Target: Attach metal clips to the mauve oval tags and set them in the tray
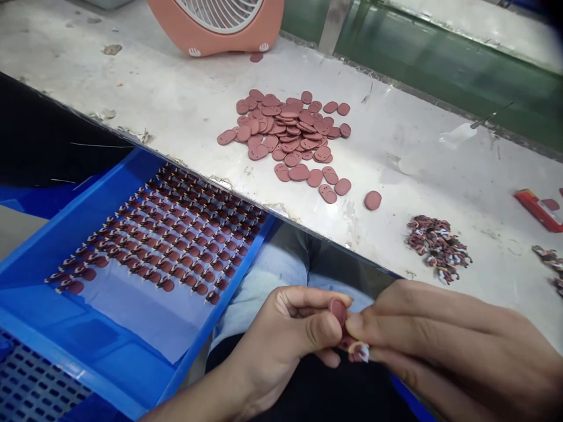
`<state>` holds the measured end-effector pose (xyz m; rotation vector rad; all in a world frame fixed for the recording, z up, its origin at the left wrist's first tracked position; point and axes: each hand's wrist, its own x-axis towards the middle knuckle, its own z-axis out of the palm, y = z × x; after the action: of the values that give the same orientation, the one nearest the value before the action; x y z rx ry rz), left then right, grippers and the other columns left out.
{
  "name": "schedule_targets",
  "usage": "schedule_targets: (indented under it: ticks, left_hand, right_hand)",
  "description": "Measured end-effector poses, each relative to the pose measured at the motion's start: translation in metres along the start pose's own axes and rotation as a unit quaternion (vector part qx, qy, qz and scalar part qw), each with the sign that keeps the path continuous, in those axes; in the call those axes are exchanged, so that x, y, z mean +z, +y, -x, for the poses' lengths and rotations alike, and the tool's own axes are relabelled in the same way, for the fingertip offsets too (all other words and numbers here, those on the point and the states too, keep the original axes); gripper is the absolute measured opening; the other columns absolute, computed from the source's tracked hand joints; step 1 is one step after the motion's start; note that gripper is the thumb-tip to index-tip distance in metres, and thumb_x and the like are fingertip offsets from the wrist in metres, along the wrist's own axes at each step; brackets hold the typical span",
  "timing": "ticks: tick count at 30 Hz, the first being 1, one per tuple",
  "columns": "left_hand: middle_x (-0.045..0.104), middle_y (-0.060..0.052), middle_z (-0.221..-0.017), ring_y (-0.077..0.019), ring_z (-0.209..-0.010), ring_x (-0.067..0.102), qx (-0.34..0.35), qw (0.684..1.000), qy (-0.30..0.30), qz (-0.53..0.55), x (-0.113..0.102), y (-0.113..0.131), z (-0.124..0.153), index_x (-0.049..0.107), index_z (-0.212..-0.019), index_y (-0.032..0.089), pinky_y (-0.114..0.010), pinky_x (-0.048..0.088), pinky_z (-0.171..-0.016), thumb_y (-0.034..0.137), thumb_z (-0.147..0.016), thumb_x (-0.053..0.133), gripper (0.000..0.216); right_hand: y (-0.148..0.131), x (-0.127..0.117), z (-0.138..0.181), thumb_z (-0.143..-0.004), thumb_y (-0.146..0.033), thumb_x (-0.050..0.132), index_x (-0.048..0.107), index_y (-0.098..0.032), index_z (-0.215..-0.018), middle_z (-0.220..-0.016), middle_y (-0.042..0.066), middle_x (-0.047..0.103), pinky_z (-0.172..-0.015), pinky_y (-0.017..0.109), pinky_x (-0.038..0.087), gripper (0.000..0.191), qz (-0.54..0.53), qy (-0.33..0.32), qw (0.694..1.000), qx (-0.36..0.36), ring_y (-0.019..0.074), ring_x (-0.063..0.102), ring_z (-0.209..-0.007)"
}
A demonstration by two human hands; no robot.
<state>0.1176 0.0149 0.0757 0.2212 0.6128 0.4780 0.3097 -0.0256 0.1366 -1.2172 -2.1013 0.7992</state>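
My left hand (290, 334) and my right hand (444, 346) meet over my lap at the bottom of the view. Both pinch a small reddish-brown oval piece (338, 309) between thumb and fingers. A small curled clip-like part (358, 350) shows just under the fingertips of my right hand. A pile of the same reddish oval pieces (285, 132) lies on the white table beyond. A heap of small dark curled parts (436, 246) sits on the table to the right, nearest my right hand.
A blue tray (57, 234) at the left holds rows of assembled pieces (171, 234) on a blue sheet. A pink fan (220, 26) stands at the table's far edge. A red object (539, 208) lies at the right edge. A green channel (440, 58) runs behind the table.
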Motion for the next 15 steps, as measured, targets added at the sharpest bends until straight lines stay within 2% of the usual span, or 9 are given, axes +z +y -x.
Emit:
schedule_targets:
  ticks: [6,11,15]
  left_hand:
    - [0.073,-0.001,-0.072,-0.007,-0.064,0.067,-0.012,1.0,0.012,0.006,-0.005,-0.002,-0.004,0.082,-0.087,0.018,-0.01,0.05,-0.053,0.038,-0.069,0.09,0.028]
    - [0.069,0.0,-0.069,-0.0059,-0.061,0.063,-0.008,1.0,0.017,0.004,-0.003,0.0,-0.003,0.08,-0.08,0.016,-0.01,0.048,-0.052,0.04,-0.069,0.09,0.028]
    - [0.067,0.0,-0.067,-0.0059,-0.06,0.061,-0.002,1.0,0.021,0.006,-0.002,0.0,-0.001,0.079,-0.077,0.014,-0.011,0.047,-0.051,0.04,-0.068,0.09,0.029]
  right_hand:
    - [0.006,0.0,-0.007,-0.095,-0.005,0.061,0.065,-0.018,-0.115,-0.098,0.002,0.071,-0.077,0.014,0.056,0.024,-0.02,-0.015,0.999,0.025,0.0094,0.066,-0.087]
    - [0.006,0.001,-0.01,-0.093,-0.002,0.063,0.065,-0.019,-0.119,-0.099,0.001,0.071,-0.079,0.014,0.055,0.031,-0.033,-0.007,0.999,0.018,0.008,0.067,-0.088]
    - [0.006,0.001,-0.013,-0.094,-0.004,0.063,0.065,-0.019,-0.118,-0.098,0.0,0.071,-0.079,0.013,0.054,0.029,-0.032,-0.004,0.999,0.013,0.0069,0.066,-0.087]
